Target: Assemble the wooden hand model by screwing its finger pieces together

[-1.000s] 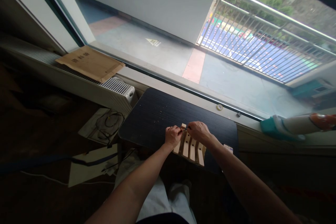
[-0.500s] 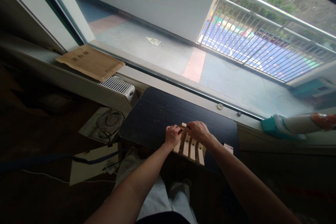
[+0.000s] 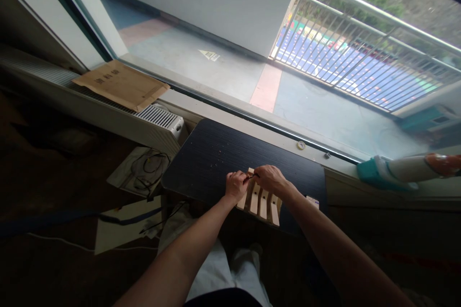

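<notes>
Several pale wooden strips [image 3: 264,206] lie side by side on a brownish base near the front edge of the dark table [image 3: 209,153]. Dark round spots mark some of the strips. My left hand [image 3: 236,185] is closed at the leftmost strip, its fingertips pressed together; what they pinch is hidden. My right hand [image 3: 270,178] curls over the far ends of the strips, gripping a thin dark tool [image 3: 251,176] that points towards my left fingers. The tool is too small to name, and its handle is covered by my right hand.
Small crumbs [image 3: 220,151] dot the table, and a pale card-like item [image 3: 312,201] lies at its right. Beyond are a window sill with a tape roll [image 3: 301,145], a radiator [image 3: 162,120] bearing a brown envelope [image 3: 122,85], and a teal object [image 3: 374,172].
The view has shifted very slightly. Both hands stay at the same strip, with the thin tool still between them; my right hand has turned slightly at most.
</notes>
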`<action>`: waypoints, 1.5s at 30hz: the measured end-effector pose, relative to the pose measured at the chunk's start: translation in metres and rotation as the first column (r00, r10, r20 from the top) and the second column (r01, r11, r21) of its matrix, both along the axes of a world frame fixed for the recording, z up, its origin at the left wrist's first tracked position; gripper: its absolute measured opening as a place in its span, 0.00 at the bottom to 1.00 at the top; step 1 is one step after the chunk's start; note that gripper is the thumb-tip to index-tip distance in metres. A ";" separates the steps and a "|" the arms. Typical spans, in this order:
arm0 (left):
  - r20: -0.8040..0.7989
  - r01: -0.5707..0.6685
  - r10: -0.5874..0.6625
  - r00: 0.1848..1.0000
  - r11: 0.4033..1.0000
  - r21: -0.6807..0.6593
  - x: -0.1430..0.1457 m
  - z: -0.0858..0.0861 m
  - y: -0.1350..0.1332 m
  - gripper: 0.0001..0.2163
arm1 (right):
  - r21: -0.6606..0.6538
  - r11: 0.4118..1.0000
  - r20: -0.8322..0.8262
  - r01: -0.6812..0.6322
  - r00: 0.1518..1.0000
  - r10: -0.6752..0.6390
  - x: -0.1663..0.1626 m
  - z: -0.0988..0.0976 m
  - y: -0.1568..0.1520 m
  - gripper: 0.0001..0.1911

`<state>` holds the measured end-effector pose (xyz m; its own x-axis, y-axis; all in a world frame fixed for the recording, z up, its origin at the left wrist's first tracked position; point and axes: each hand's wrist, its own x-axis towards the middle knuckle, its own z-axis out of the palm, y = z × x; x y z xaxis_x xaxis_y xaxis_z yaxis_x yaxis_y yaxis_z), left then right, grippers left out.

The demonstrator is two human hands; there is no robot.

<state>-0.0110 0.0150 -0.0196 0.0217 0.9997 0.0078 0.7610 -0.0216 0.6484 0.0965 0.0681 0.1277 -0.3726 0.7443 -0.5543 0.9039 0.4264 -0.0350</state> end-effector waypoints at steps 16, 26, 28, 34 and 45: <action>0.013 -0.021 0.021 1.000 1.000 0.000 0.000 -0.002 0.000 0.07 | -0.023 0.992 0.043 -0.127 0.991 0.128 -0.010 0.003 0.004 0.13; 0.027 -0.025 0.027 0.999 0.998 -0.066 -0.002 0.002 0.001 0.08 | -0.063 0.994 0.075 -0.092 0.992 0.097 -0.020 -0.002 0.009 0.13; 0.031 -0.031 0.033 0.999 0.997 -0.065 -0.002 0.002 0.001 0.09 | -0.060 0.995 0.071 -0.082 0.994 0.086 -0.020 -0.003 0.008 0.14; 0.043 -0.038 0.041 0.998 0.997 -0.074 -0.002 0.002 0.000 0.08 | -0.051 0.997 0.063 -0.055 0.996 0.058 -0.022 -0.002 0.005 0.14; 0.049 -0.064 0.070 0.996 0.992 -0.105 0.000 0.003 -0.001 0.10 | -0.045 0.999 0.071 -0.029 0.997 0.032 -0.025 0.002 0.007 0.13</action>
